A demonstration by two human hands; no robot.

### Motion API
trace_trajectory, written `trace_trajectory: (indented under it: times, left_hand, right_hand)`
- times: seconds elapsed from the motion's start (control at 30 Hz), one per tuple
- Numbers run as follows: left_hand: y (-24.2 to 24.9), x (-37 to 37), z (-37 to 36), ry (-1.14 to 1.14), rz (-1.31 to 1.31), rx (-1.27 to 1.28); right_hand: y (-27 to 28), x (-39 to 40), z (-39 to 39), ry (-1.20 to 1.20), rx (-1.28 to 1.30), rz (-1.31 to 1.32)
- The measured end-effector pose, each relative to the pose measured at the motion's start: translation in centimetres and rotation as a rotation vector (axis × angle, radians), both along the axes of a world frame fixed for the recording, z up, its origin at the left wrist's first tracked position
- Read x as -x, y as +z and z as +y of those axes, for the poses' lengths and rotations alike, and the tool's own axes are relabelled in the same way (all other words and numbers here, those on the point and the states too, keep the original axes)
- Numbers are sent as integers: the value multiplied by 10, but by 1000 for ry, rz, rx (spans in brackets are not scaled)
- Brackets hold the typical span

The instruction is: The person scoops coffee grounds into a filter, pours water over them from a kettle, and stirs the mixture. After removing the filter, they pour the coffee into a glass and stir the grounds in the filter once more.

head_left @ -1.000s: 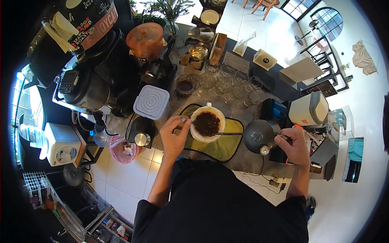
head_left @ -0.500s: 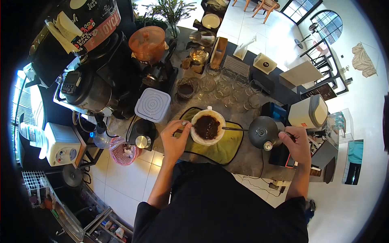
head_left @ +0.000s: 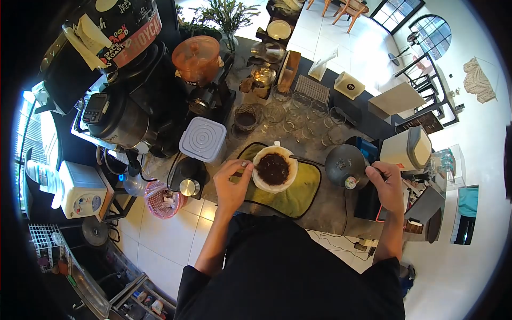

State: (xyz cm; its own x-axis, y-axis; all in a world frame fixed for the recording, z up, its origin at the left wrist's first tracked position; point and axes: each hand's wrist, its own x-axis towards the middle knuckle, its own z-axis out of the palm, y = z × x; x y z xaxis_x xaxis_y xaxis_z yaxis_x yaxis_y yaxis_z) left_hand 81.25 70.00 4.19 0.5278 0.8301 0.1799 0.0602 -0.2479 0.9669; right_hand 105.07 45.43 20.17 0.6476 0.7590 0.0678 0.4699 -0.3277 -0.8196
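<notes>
A white coffee dripper (head_left: 266, 186) with a paper filter stands on a green cloth mat, dark wet coffee grounds (head_left: 273, 168) inside it. My left hand (head_left: 230, 186) is at the dripper's left side, thumb and fingers pinched together; what is between them is too small to make out. My right hand (head_left: 388, 186) is closed around the handle of a dark grey gooseneck kettle (head_left: 341, 162), the handle mostly hidden by the fingers. A round thermometer dial sits on the kettle's lid. The thin spout reaches left, its tip over the dripper's right rim.
The green mat (head_left: 296, 200) lies on the grey counter. Behind it stand several clear glasses (head_left: 293, 120) and a glass of dark liquid (head_left: 245, 118). A lidded square container (head_left: 202, 140), a grinder with an orange hopper (head_left: 196, 60) and black machines are left. A beige canister (head_left: 405, 149) stands right.
The kettle's spout tip has shifted toward the dripper's far right rim, and the kettle body has moved slightly left and away from me. My left hand has stayed almost in place.
</notes>
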Motion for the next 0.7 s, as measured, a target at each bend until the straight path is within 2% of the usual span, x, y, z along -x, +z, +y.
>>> trace_trajectory:
  times: [0.53, 0.63, 0.7]
  left_hand:
    - [0, 1, -1, -9, -1, -4]
    - [-6, 0, -1, 3, -39, -51]
    - [-1, -1, -3, 33, -64, -51]
  right_hand:
    - [5, 11, -16, 37, 73, 77]
    - [-8, 11, -17, 21, 10, 109]
    - [-16, 16, -16, -73, -88, 160]
